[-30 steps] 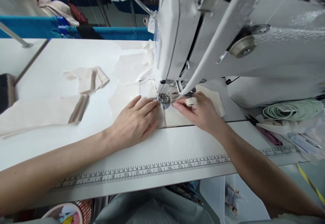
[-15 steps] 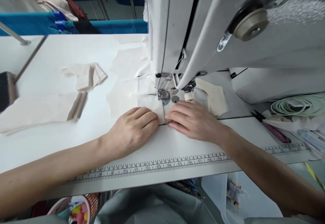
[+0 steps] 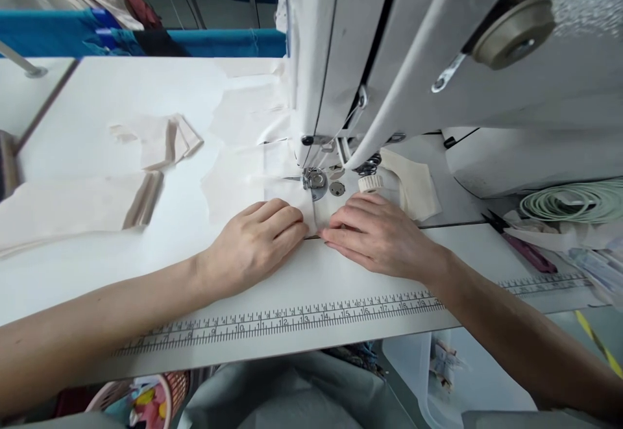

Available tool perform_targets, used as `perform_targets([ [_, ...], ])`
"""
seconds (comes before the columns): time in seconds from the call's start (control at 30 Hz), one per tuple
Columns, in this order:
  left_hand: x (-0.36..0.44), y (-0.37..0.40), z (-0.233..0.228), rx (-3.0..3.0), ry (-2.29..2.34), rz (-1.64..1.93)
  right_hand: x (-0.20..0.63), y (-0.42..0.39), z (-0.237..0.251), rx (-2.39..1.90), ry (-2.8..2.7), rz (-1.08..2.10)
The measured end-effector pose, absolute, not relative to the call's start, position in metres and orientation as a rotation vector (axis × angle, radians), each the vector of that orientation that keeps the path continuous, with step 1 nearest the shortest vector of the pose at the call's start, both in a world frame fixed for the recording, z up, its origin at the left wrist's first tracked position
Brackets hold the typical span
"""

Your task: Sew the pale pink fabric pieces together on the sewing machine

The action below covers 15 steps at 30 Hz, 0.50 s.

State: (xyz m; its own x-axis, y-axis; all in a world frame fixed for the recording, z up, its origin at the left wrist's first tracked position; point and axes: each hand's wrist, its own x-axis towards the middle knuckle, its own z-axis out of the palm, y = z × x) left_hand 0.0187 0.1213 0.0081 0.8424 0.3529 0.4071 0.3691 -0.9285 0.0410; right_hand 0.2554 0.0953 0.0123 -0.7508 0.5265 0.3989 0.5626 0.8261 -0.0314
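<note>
A white cloth piece [image 3: 287,200] lies flat under the presser foot [image 3: 314,179] of the sewing machine [image 3: 326,46]. My left hand [image 3: 260,241] rests at its near edge, fingers curled and closed on the cloth. Just to the right, my right hand [image 3: 382,237] has its fingers together, with the thumb and fingertips on the same edge. The fingertips of both hands almost meet in front of the foot; what lies beneath them is partly hidden. Close behind my right hand is a white ribbed knob [image 3: 370,183].
Stacked pale cloth pieces [image 3: 82,205] and a folded piece [image 3: 168,143] lie left. A cream cloth piece [image 3: 416,185] sits right of the needle area. Purple-handled snips [image 3: 530,252] and coiled green cord [image 3: 577,202] lie far right. A printed ruler [image 3: 287,320] runs along the front edge.
The view has shifted slightly, so the machine head appears farther right. My right hand sits a little farther right in the picture. Both hands stay on the cloth's near edge.
</note>
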Motion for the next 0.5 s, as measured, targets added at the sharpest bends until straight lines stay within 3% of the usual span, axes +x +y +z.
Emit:
perform_targets([
  [0.5, 0.016, 0.134, 0.015, -3.105, -0.480, -0.646, 0.258, 0.091, 0.013, -0.810, -2.654, -0.100],
])
